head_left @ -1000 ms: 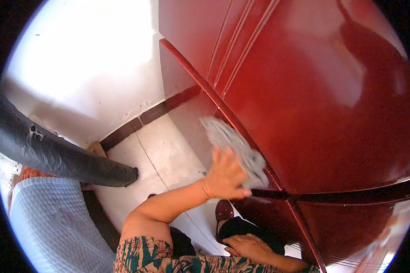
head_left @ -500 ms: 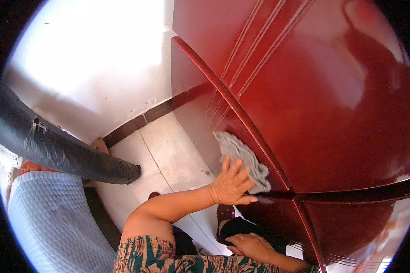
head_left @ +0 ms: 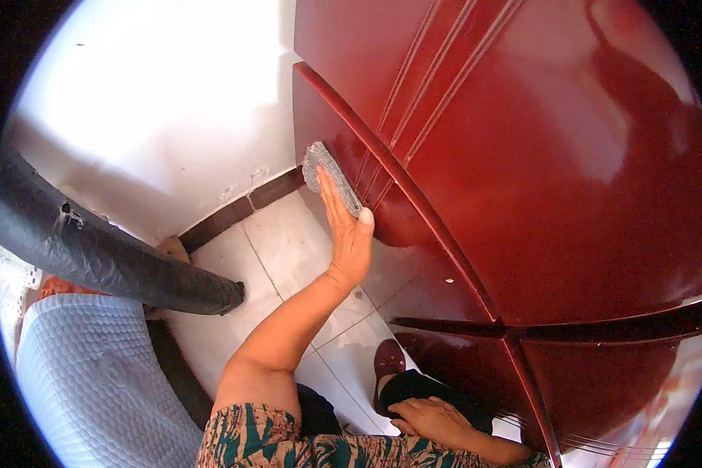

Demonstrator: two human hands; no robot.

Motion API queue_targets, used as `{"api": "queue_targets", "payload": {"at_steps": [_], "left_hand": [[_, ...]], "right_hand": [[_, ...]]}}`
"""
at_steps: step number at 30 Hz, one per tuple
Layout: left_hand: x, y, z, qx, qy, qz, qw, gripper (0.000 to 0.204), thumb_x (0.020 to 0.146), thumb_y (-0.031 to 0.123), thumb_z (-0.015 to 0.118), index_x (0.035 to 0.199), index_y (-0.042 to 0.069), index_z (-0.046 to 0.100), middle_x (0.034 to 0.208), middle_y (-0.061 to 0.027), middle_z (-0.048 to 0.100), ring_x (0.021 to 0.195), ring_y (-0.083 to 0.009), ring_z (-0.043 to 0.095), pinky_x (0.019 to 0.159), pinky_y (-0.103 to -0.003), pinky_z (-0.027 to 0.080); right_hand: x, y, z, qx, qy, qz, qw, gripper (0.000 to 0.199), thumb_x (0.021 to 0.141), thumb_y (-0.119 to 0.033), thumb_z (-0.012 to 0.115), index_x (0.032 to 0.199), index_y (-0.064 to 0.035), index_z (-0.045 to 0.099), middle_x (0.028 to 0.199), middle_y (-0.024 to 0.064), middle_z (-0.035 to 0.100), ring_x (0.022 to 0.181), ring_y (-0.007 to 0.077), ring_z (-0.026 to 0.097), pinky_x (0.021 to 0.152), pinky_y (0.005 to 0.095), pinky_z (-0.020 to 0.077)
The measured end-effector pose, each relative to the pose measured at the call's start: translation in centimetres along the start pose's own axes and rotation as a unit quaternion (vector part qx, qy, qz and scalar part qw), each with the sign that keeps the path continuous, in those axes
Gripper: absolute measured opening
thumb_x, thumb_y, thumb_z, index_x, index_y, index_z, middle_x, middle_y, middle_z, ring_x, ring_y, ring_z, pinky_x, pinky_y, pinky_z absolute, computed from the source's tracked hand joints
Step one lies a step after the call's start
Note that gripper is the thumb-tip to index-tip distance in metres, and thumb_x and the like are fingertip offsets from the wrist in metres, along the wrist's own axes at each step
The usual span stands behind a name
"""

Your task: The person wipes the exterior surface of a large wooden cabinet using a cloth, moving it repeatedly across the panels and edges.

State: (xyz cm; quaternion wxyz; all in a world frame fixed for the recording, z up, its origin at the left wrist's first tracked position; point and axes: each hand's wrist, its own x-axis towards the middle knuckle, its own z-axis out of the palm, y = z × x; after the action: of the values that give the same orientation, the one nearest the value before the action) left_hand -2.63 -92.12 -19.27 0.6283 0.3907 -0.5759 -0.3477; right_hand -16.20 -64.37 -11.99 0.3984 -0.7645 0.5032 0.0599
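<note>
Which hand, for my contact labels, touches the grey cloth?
The left hand, laid along the cloth by the red panel; the right hand rests on dark trousers.

Cloth between fingers and panel

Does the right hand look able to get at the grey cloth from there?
Probably not without shifting: the right hand rests on the leg, apart from the grey cloth, which the left hand partly covers.
</note>
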Motion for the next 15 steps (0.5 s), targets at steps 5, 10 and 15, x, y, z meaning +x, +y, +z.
{"api": "queue_targets", "payload": {"at_steps": [5,10,15], "left_hand": [[-6.8,-0.6,1.2,0.095,-0.103,0.114,0.984,0.092,0.083,0.057,0.054,0.14,-0.007,0.02,0.147,-0.0322,0.014,0.137,-0.0523,0.008,0.107,-0.065,0.006],[-13.1,-2.5,-0.1,0.201,-0.328,0.29,0.876,0.067,0.08,0.059,0.058,0.112,0.002,0.045,0.119,-0.0304,0.038,0.121,-0.0556,0.027,0.097,-0.073,0.016],[-13.0,-2.6,-0.1,0.173,-0.332,0.281,0.883,0.07,0.082,0.057,0.055,0.12,0.002,0.034,0.121,-0.0302,0.03,0.122,-0.0545,0.024,0.098,-0.072,0.014]], "right_hand": [[-0.3,0.2,0.2,0.004,0.019,-0.001,1.0,0.028,0.092,-0.03,0.055,0.108,-0.0073,0.057,0.092,0.0116,0.064,0.087,0.0292,0.064,0.074,0.0435,0.0485],[-0.1,-0.3,-0.2,0.0,-0.007,0.012,1.0,0.03,0.092,-0.031,0.054,0.11,-0.0079,0.057,0.096,0.0116,0.063,0.091,0.0291,0.063,0.075,0.0435,0.048],[-0.1,-0.1,-0.4,-0.003,-0.037,0.031,0.999,0.033,0.092,-0.033,0.055,0.113,-0.0082,0.057,0.102,0.011,0.064,0.096,0.0284,0.062,0.08,0.041,0.0484]]}}
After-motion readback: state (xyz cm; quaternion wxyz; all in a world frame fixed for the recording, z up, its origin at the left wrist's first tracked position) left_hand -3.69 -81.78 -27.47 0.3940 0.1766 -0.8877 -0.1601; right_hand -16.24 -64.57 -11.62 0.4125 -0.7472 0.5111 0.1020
